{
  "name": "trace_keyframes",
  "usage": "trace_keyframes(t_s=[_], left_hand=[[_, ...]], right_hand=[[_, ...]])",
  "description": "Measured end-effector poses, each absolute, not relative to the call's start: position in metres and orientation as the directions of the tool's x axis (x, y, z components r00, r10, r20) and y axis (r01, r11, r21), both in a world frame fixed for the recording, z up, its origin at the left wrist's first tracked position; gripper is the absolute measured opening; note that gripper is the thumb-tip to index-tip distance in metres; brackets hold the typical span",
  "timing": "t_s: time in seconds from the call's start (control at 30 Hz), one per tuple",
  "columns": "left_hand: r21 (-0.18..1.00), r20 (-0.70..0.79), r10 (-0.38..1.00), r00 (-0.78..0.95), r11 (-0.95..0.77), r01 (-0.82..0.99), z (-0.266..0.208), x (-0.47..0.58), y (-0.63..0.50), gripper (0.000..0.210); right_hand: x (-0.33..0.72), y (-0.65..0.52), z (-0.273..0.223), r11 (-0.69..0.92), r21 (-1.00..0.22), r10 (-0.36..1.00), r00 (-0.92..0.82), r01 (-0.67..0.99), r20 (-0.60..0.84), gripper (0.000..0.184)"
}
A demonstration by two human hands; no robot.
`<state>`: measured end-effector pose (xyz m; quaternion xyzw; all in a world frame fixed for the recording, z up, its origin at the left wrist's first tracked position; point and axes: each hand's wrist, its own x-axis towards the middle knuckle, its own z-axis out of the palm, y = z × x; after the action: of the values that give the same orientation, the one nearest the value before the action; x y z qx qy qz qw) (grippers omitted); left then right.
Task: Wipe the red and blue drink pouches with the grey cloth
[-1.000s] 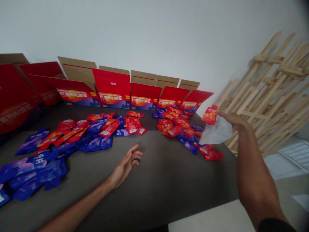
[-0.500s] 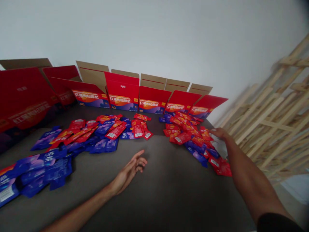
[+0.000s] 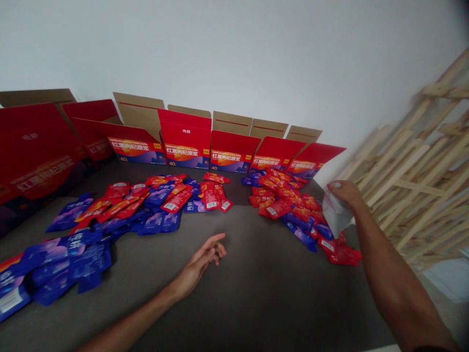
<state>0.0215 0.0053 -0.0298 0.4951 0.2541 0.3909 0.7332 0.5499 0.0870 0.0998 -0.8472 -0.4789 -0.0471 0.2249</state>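
Note:
My right hand (image 3: pixel 345 191) is closed on the top of a whitish plastic bag (image 3: pixel 335 217), which hangs just above or against the right-hand pile of red and blue sachets (image 3: pixel 289 200). Some red sachets (image 3: pixel 340 252) lie beneath its lower end; I cannot tell whether the bag holds anything. My left hand (image 3: pixel 205 259) is over the middle of the dark table (image 3: pixel 234 303), holding nothing, with its fingers loosely bent and apart. To its left spreads another pile of red and blue sachets (image 3: pixel 157 205), with larger-looking blue sachets (image 3: pixel 69 259) nearer me.
A row of open red cartons (image 3: pixel 186 146) with raised flaps stands along the back by the wall (image 3: pixel 234 58). A bigger red carton (image 3: pixel 32 151) is at the left. Wooden slats (image 3: pixel 414 190) lean or stand beyond the table's right edge.
My right hand has lifted slightly and moved right, bringing the whitish bag into clear view. The red sachets under it have shifted right. My left hand has moved slightly right.

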Motion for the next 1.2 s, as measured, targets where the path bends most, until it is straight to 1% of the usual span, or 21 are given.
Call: trace_keyframes(t_s=[0.07, 0.13, 0.2, 0.23, 0.33, 0.37, 0.4, 0.5, 0.6, 0.67, 0.73, 0.8, 0.9, 1.0, 1.1, 1.2], left_hand=[[0.966, 0.049, 0.819, 0.572, 0.107, -0.237, -0.030, 0.019, 0.005, 0.037], [0.993, 0.081, 0.813, 0.576, -0.017, -0.115, -0.026, 0.015, 0.006, 0.032], [0.985, 0.127, 0.807, 0.577, -0.169, 0.019, -0.020, 0.010, 0.009, 0.028], [0.966, 0.163, 0.802, 0.575, -0.247, 0.071, -0.017, 0.007, 0.011, 0.027], [0.873, 0.287, 0.785, 0.549, -0.450, 0.187, -0.013, -0.002, 0.023, 0.027], [0.830, 0.331, 0.783, 0.527, -0.507, 0.233, -0.013, -0.005, 0.028, 0.027], [0.783, 0.362, 0.785, 0.503, -0.549, 0.292, -0.014, -0.008, 0.033, 0.027], [0.631, 0.421, 0.805, 0.418, -0.591, 0.503, -0.015, -0.019, 0.047, 0.030], [0.486, 0.437, 0.814, 0.383, -0.572, 0.661, -0.015, -0.027, 0.056, 0.033], [0.422, 0.431, 0.823, 0.370, -0.546, 0.724, -0.017, -0.029, 0.059, 0.035], [0.392, 0.416, 0.831, 0.370, -0.530, 0.752, -0.020, -0.029, 0.060, 0.036], [0.392, 0.411, 0.829, 0.381, -0.537, 0.747, -0.024, -0.025, 0.061, 0.038], [0.393, 0.441, 0.787, 0.432, -0.602, 0.696, -0.030, -0.014, 0.067, 0.044], [0.356, 0.448, 0.735, 0.509, -0.668, 0.653, -0.032, 0.002, 0.084, 0.052], [0.339, 0.412, 0.744, 0.526, -0.661, 0.670, -0.035, 0.019, 0.105, 0.057], [0.341, 0.394, 0.756, 0.522, -0.648, 0.681, -0.037, 0.030, 0.118, 0.056]], right_hand=[[0.533, 0.078, 0.121, -0.471, -0.320, 0.733, 0.566, 0.822, 0.377, 0.030], [0.508, 0.067, 0.144, -0.456, -0.300, 0.686, 0.546, 0.838, 0.481, 0.033], [0.474, 0.053, 0.165, -0.310, -0.248, 0.632, 0.394, 0.918, 0.667, 0.027], [0.454, 0.045, 0.174, -0.213, -0.231, 0.625, 0.314, 0.949, 0.714, 0.024], [0.393, 0.022, 0.189, 0.097, -0.234, 0.640, 0.119, 0.967, 0.759, 0.019], [0.373, 0.015, 0.189, 0.185, -0.248, 0.650, 0.071, 0.951, 0.756, 0.019], [0.354, 0.010, 0.186, 0.259, -0.261, 0.688, 0.012, 0.930, 0.726, 0.019], [0.302, 0.001, 0.156, 0.451, -0.325, 0.786, -0.196, 0.831, 0.587, 0.015], [0.260, 0.000, 0.107, 0.546, -0.410, 0.816, -0.353, 0.730, 0.457, 0.011], [0.239, -0.001, 0.073, 0.578, -0.416, 0.809, -0.429, 0.702, 0.401, 0.011], [0.224, -0.004, 0.042, 0.584, -0.404, 0.808, -0.456, 0.704, 0.373, 0.011], [0.214, -0.009, 0.018, 0.591, -0.395, 0.805, -0.487, 0.703, 0.339, 0.012], [0.206, -0.015, -0.006, 0.581, -0.384, 0.813, -0.489, 0.717, 0.315, 0.011], [0.203, -0.018, -0.016, 0.565, -0.346, 0.823, -0.481, 0.749, 0.303, 0.011], [0.202, -0.017, -0.018, 0.559, -0.336, 0.825, -0.470, 0.758, 0.313, 0.010], [0.202, -0.016, -0.018, 0.557, -0.338, 0.825, -0.459, 0.759, 0.329, 0.011]])
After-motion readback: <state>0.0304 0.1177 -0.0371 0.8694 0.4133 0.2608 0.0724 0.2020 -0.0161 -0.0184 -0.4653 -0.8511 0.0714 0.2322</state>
